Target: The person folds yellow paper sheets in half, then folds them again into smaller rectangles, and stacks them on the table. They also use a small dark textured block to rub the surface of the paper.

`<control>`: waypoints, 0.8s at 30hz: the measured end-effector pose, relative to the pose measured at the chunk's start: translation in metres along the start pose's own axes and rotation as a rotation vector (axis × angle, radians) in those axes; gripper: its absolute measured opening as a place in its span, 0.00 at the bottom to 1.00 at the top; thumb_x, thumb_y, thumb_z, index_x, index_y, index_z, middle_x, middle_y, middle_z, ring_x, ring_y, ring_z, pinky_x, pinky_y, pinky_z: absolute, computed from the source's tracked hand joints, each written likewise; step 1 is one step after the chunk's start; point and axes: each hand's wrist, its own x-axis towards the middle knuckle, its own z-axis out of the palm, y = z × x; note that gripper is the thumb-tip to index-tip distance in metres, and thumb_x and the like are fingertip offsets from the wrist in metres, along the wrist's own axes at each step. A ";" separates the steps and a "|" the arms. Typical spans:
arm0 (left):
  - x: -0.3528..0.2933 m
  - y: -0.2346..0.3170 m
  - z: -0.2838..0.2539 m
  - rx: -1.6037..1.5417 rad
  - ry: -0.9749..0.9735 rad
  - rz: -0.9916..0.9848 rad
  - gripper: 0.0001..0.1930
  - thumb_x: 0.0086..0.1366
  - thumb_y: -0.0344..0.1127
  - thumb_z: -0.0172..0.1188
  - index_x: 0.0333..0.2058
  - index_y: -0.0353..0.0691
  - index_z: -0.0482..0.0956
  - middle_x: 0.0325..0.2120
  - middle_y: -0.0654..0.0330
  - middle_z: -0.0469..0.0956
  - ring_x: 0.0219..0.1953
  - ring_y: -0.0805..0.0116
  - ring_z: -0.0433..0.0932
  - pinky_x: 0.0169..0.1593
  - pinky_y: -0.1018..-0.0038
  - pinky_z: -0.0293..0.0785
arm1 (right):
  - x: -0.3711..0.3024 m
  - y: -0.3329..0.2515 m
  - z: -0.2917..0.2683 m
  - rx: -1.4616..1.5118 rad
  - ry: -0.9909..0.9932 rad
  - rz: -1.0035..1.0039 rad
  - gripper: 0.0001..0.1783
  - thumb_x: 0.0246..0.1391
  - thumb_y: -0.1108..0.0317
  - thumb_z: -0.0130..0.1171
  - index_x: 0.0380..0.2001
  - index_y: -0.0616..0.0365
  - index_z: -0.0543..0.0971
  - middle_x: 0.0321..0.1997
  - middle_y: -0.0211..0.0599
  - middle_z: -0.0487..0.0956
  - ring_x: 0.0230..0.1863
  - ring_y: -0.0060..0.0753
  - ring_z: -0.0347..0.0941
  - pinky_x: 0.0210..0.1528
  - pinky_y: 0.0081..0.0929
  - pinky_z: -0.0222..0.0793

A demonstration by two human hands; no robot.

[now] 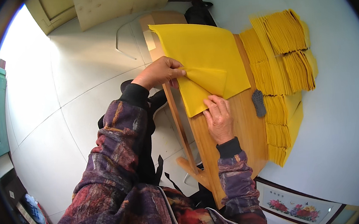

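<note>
On a brown wooden table (246, 134), a flat yellow sheet (206, 52), pinched by the left hand (162, 71) and touched by the right hand (220, 119) (grip unclear), is seemingly being folded, alignment likely needed.

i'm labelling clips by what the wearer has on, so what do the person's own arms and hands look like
The left sleeve and right sleeve match: thick fabric in a blotchy, woven-looking pattern of purple, dark red and grey, with touches of orange. Each ends in a plain black cuff. The left hand and right hand wear no gloves.
</note>
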 end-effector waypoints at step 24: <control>0.001 -0.009 -0.012 0.056 -0.182 0.176 0.15 0.63 0.39 0.61 0.44 0.35 0.79 0.29 0.64 0.80 0.28 0.78 0.78 0.34 0.82 0.75 | 0.007 0.038 0.006 0.760 -0.091 0.485 0.05 0.55 0.74 0.60 0.36 0.61 0.77 0.29 0.20 0.75 0.29 0.12 0.67 0.34 0.14 0.64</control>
